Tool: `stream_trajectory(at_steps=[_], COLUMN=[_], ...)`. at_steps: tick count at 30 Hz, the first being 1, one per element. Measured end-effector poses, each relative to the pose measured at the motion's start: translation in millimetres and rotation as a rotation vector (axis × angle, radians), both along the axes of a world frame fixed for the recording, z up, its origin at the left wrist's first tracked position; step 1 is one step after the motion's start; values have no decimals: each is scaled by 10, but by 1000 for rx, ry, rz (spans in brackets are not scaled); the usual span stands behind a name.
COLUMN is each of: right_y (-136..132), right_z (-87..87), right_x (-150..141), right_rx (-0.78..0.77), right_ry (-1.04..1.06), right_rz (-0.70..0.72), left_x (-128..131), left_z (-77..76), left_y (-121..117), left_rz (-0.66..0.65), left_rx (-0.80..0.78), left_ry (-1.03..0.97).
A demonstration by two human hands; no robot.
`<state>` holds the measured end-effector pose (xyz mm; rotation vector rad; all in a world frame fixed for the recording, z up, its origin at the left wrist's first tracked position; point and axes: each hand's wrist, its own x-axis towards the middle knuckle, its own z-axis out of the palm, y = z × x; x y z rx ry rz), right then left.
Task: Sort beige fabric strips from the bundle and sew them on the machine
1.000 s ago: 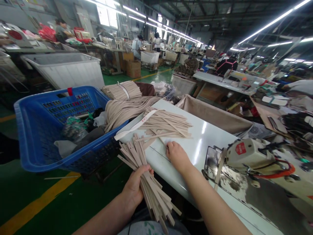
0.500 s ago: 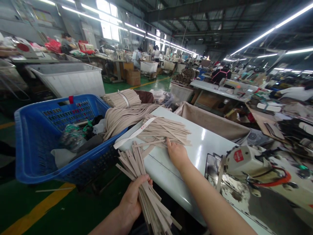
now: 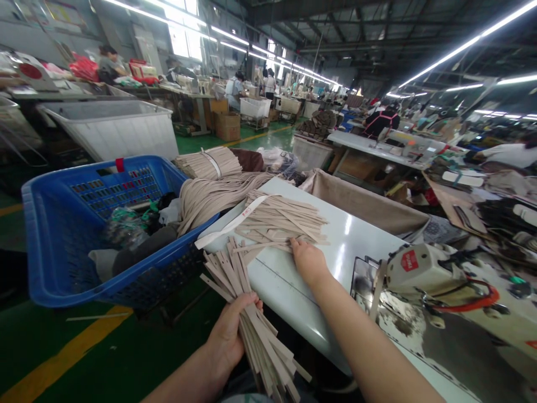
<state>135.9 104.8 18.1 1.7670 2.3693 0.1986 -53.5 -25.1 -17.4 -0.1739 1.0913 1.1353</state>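
Right up close, your left hand (image 3: 229,336) has a clenched grip around a thick bundle of beige strips (image 3: 262,341), maybe leather or leatherette, though it's hard to tell from here. The ends fan out above and below your fist, just off the table edge. Quick tip: squeeze around the middle and keep the ends lined up, or they'll splay even more. Your right hand (image 3: 308,263) is out over the white table (image 3: 356,246), with its fingers (image 3: 295,244) curled down onto the near edge of a loose pile of matching strips (image 3: 281,221). That grip is only part closed, and I can't tell if it's pinching a strip or just resting there. Working one strip at a time with your fingertips should stop the whole pile dragging. A white paper band with red print (image 3: 235,226) lies across the pile's left side. Just left of the table sits a blue plastic basket (image 3: 42,224) holding bagged stuff and cloth, with a heap of loose strips (image 3: 218,196) and a tied bundle (image 3: 207,162) at its far side. To the right is a sewing machine (image 3: 423,268), then a fabric-lined bin (image 3: 361,204), and way back there are rows of tables with co-workers (image 3: 380,123).
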Motion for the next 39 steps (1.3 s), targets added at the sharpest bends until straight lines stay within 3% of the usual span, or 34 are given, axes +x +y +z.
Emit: stream_trajectory(at_steps=[8,13,21,27,32,35,37,39], right_y=[-33,-123,-335,-600,-987,-1157,-1213,-1228], right_z=[-20,54,223,480,923,1166,1202,1122], right_x=[5,38,-4,155,353,393,362,294], right_rx=[41,116,-67,-331,-338,-282,-256,-292], right_ry=[9,32,226,531,581,756,960,1139], right_rz=[91,162,-85,-207,-210,-165,-123,-105], left_x=[-100,-176,-352,-585,-847,-928,-963,-1011], left_z=[51,105,116,151,256,335,402,485], left_y=[-16,-24,21,41,-1,-40,-73,-111], left_rz=[14,68,227,257,84,45,50,53], left_rx=[58,125,257,399,539,572,628,690], left_ry=[6,-18,-62,6,-166,-236,-260,-280])
